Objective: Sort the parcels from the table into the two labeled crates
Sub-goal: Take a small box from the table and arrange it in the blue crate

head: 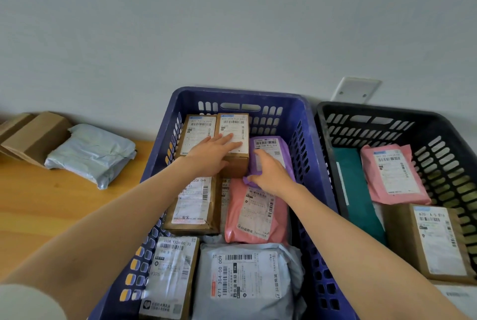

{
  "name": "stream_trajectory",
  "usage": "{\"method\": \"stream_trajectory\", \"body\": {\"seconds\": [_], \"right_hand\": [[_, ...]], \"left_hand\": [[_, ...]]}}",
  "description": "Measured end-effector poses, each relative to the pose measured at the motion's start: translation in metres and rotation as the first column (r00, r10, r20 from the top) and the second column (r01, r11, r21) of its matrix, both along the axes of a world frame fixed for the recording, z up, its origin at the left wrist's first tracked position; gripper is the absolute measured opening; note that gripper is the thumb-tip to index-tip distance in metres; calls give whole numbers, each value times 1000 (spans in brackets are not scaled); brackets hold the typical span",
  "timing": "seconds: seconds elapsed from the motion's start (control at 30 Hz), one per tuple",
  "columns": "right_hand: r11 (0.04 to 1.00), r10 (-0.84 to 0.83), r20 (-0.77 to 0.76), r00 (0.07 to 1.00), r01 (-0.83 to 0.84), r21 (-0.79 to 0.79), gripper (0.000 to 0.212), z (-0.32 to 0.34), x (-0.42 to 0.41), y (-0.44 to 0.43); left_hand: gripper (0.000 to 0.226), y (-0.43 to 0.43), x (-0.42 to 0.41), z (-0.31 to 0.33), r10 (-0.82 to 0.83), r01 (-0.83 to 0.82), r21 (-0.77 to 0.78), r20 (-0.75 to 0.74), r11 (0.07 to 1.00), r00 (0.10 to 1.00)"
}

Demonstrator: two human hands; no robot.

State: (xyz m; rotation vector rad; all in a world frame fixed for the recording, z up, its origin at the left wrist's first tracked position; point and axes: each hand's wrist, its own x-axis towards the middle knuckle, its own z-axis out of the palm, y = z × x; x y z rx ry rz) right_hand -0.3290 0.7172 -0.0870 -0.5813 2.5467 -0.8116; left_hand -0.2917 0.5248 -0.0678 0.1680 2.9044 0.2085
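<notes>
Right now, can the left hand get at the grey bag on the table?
Probably yes. The left hand lies flat on a brown box in the blue crate and holds nothing; only the crate wall stands between it and the grey bag.

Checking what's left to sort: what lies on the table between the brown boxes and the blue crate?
In the head view, one grey bag lies there, next to the boxes; then bare table up to the crate.

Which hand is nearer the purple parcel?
Right. The right hand holds the purple parcel at its near end; the left hand rests on the brown box beside it.
</notes>
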Motion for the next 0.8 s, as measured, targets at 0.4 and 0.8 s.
{"method": "stream_trajectory", "body": {"seconds": [0.4, 0.8], "right_hand": [[972, 121, -170, 978, -152, -180, 73, 38, 20, -10], [884, 283, -246, 927, -351, -308, 63, 107, 86, -125]], "left_hand": [[51, -1, 79, 57, 357, -303, 266, -186, 915, 915], [46, -92, 200, 116, 606, -503, 343, -366, 794, 707]]}}
